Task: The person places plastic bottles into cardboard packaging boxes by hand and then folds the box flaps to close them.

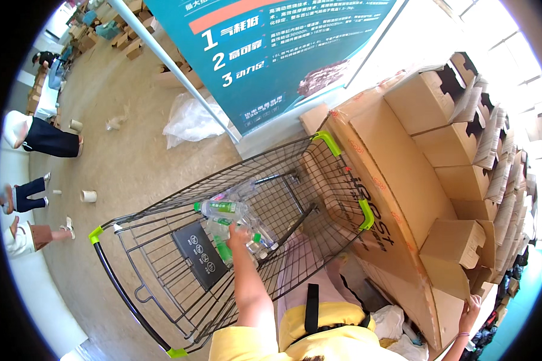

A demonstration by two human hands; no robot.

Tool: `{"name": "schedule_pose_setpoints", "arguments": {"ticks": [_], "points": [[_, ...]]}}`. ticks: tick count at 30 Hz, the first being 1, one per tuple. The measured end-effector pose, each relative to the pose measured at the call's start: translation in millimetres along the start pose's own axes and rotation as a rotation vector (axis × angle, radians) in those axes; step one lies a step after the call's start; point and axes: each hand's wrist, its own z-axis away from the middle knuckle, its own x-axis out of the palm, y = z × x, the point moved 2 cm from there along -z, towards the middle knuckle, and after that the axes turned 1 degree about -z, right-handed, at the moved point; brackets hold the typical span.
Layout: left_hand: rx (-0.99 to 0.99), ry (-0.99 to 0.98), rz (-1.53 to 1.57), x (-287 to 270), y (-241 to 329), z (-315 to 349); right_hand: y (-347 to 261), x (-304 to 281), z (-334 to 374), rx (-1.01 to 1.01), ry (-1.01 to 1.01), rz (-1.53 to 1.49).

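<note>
Beige floor under a wire cart (162, 253) — left hand (238, 233) gripping bottles (229, 219), right hand (471, 308) spread on cardboard (397, 180).

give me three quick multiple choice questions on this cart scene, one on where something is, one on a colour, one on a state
1. Where are the clear plastic bottles?
A. on the floor
B. inside the wire shopping cart
C. on top of the cardboard boxes

2. What colour are the cart's corner guards?
A. red
B. blue
C. bright green

3. What is the left hand doing?
A. reaching into the cart among the bottles
B. resting on the cart handle
C. holding a box

Answers:
1. B, the bottles lie within the wire basket.
2. C, the guards on the cart's corners are bright green.
3. A, the forearm stretches into the basket and the hand is at the bottles, while the right hand touches the cardboard stack.
</note>
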Motion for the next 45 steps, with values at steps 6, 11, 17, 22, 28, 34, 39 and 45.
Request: {"name": "schedule_pose_setpoints", "arguments": {"ticks": [6,11,17,22,28,34,39,45], "points": [[-0.005,-0.438,0.114,33.0,22.3,100.3,-3.0,3.1,10.4,0.027,0.084,-0.015],[0.238,-0.781,-0.041,125.1,48.5,230.5,11.2,4.9,20.4,0.017,0.250,-0.053],[0.369,-1.469,-0.105,261.5,36.4,475.4,27.9,10.2,15.7,-0.130,0.346,-0.152],[0.403,-1.997,-0.224,324.7,-45.5,670.6,44.3,16.6,10.2,-0.270,0.370,-0.207],[0.824,-2.191,-1.048,331.4,-176.1,770.7,55.9,22.9,16.6,-0.341,0.449,-0.313],[1.205,-2.208,-2.164,343.0,-268.2,735.3,53.6,33.5,19.1,-0.278,0.627,-0.329],[1.250,-2.173,-2.891,335.2,-316.8,686.1,48.2,40.1,17.0,-0.284,0.654,-0.364],[1.849,-2.610,-2.840,308.4,-347.7,687.1,48.7,42.2,22.9,-0.241,0.604,-0.408]]}}
